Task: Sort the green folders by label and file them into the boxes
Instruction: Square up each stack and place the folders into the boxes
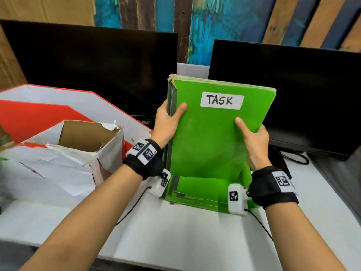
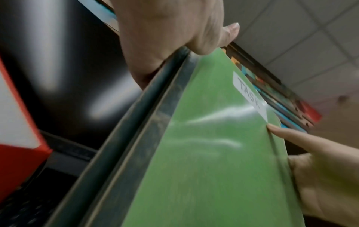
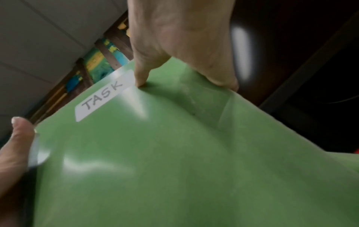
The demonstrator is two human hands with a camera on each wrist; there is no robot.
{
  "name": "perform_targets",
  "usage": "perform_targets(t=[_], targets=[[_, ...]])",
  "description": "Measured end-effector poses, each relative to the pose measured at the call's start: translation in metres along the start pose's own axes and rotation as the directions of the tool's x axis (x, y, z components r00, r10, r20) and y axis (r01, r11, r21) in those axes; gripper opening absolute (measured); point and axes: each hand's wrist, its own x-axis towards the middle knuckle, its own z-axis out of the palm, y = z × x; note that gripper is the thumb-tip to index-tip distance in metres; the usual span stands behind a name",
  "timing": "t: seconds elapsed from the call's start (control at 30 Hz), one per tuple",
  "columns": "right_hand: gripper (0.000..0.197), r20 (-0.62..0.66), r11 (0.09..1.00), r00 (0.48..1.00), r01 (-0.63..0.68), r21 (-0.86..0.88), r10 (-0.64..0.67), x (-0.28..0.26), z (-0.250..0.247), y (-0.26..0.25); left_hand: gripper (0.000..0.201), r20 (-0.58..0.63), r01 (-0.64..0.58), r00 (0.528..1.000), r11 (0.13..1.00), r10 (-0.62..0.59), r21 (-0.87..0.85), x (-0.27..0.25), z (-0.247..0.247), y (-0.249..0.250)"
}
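We hold a stack of green folders (image 1: pixel 213 133) upright at centre, its front cover labelled TASK (image 1: pixel 222 100). More green folders (image 1: pixel 197 189) lie flat on the white table (image 1: pixel 175 231) directly below the raised stack, at 6 o'clock from it. An open white box (image 1: pixel 82 151) sits at 9 o'clock; its visible interior looks bare, so our judgement is that filing has hardly begun and most sorting is left.

Left hand (image 1: pixel 168 122) grips the stack's spine edge at 9 o'clock, thumb on the front cover, fingers wrapped behind. Right hand (image 1: pixel 254 139) holds the opposite edge near 4 o'clock, thumb pressed flat just under the label, fingers hidden behind; we cannot tell how many folders it holds. Both forearms reach up from 6 o'clock. Two dark monitors (image 1: pixel 88 65) stand behind at 12 o'clock.
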Motion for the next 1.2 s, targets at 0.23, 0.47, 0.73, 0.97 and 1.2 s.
perform_targets(t=[0.23, 0.47, 0.73, 0.97, 1.2], targets=[[0.043, 0.02, 0.995, 0.996, 0.082, 0.055, -0.083, 0.004, 0.0, -0.025, 0.038, -0.066, -0.146, 0.987, 0.989, 0.145, -0.005, 0.014, -0.004, 0.027], [0.05, 0.218, 0.997, 0.976, -0.012, 0.078, -0.005, 0.004, 0.0, -0.021, 0.045, -0.076, -0.103, 0.992, 0.994, 0.1, -0.039, 0.013, -0.017, 0.011], [0.092, 0.326, 0.978, 0.934, -0.186, 0.094, 0.146, 0.002, -0.006, -0.009, 0.038, -0.06, -0.099, 0.993, 0.994, 0.101, 0.047, 0.009, -0.02, 0.009], [0.036, 0.282, 0.975, 0.958, -0.113, 0.191, 0.056, -0.017, 0.0, -0.027, 0.039, -0.131, -0.092, 0.984, 0.979, 0.117, 0.184, 0.0, -0.03, 0.013], [0.032, 0.079, 0.924, 0.994, 0.041, 0.379, -0.077, -0.017, 0.021, -0.069, 0.035, -0.253, -0.078, 0.957, 0.965, 0.143, 0.251, -0.016, -0.061, 0.008]])
